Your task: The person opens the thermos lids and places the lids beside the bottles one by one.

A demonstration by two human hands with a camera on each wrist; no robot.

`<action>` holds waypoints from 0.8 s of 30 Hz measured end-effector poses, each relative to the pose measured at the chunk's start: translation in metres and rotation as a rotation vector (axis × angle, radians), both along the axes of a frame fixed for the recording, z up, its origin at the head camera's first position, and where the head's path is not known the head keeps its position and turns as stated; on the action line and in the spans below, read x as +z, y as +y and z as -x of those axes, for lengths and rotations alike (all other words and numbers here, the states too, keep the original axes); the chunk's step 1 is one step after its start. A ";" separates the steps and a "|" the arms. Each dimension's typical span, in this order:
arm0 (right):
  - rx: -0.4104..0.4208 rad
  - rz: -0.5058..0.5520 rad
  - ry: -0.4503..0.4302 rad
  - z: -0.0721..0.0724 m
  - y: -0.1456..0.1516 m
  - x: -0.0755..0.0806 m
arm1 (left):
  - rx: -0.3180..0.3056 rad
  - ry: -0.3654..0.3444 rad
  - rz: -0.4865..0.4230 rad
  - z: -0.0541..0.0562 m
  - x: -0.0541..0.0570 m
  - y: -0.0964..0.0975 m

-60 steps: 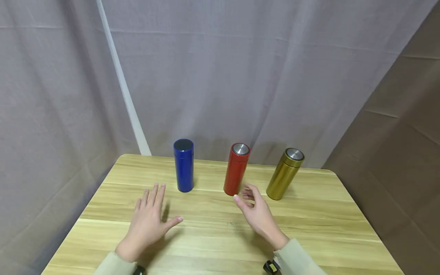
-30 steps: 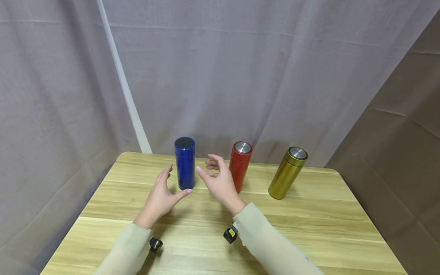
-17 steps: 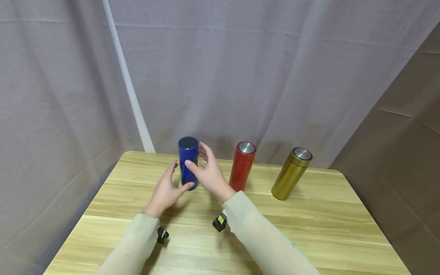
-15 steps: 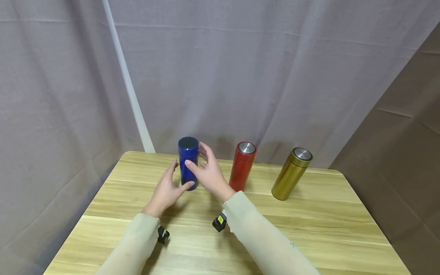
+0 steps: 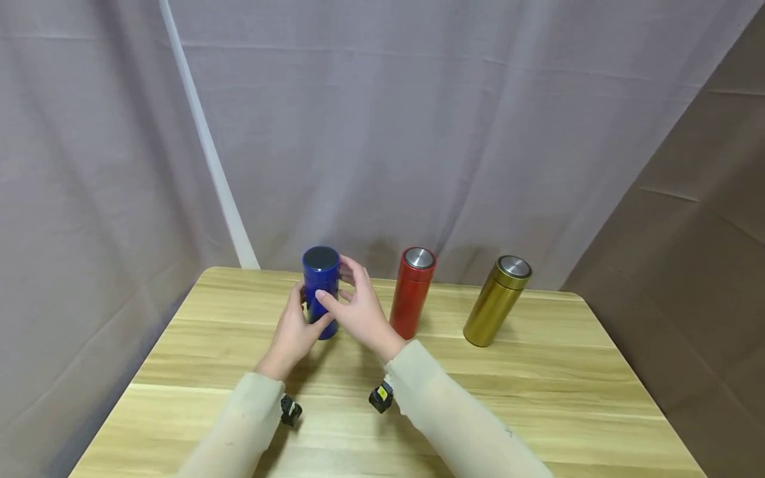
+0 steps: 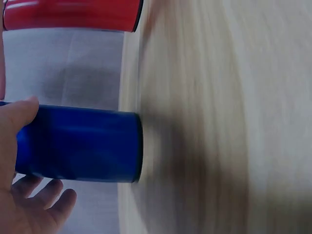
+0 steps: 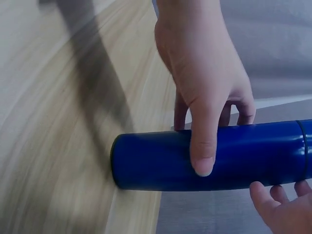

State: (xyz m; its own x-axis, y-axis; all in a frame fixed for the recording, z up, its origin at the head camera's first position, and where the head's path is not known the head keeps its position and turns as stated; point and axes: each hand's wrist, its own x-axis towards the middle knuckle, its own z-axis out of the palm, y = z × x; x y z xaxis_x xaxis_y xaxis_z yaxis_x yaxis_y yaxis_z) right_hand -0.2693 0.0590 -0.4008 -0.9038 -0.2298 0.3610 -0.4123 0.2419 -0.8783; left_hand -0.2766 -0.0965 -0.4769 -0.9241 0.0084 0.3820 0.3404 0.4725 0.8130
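A blue thermos bottle [image 5: 323, 292] with a dark lid top stands upright near the table's back edge, between both hands. My left hand [image 5: 294, 335] grips its body; in the right wrist view the left thumb [image 7: 204, 146] lies across the front, with fingers on the far side. Beside the bottle's right side is my right hand [image 5: 361, 312], fingers loosely bent. Its fingertips [image 7: 258, 189] are right at the bottle's edge below the lid seam. Part of the bottle is hidden behind the thumbs in the head view.
A red thermos [image 5: 412, 292] stands to the right of the blue one, just beyond the right wrist. Farther right is a gold thermos [image 5: 497, 302]. The wooden table [image 5: 568, 392] backs onto a grey curtain [image 5: 370, 146]. Small black cameras are worn on both wrists.
Both hands have moved in to the blue thermos, the right one leftward from beside the red thermos. My left hand has closed round the blue thermos, which has come slightly nearer.
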 end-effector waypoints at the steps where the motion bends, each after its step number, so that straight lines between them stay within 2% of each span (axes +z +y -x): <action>1: 0.001 0.000 -0.001 -0.002 0.001 0.000 | 0.006 0.006 -0.006 -0.001 -0.001 0.001; 5: -0.016 0.003 -0.010 -0.010 0.006 0.003 | 0.013 0.040 0.010 -0.006 -0.002 0.004; 9: -0.035 0.007 -0.016 -0.023 0.018 0.008 | 0.008 0.094 0.108 -0.016 -0.001 0.005; 13: -0.041 -0.022 -0.032 -0.039 0.035 0.013 | -0.006 0.173 0.214 -0.033 0.005 0.006; 20: 0.008 -0.090 -0.095 -0.080 0.067 0.040 | -0.008 0.290 0.344 -0.070 0.019 0.013; 22: 0.014 -0.107 -0.122 -0.085 0.075 0.040 | 0.003 0.339 0.410 -0.078 0.023 0.014; 24: 0.007 -0.113 -0.133 -0.085 0.084 0.031 | 0.009 0.388 0.484 -0.084 0.026 0.015</action>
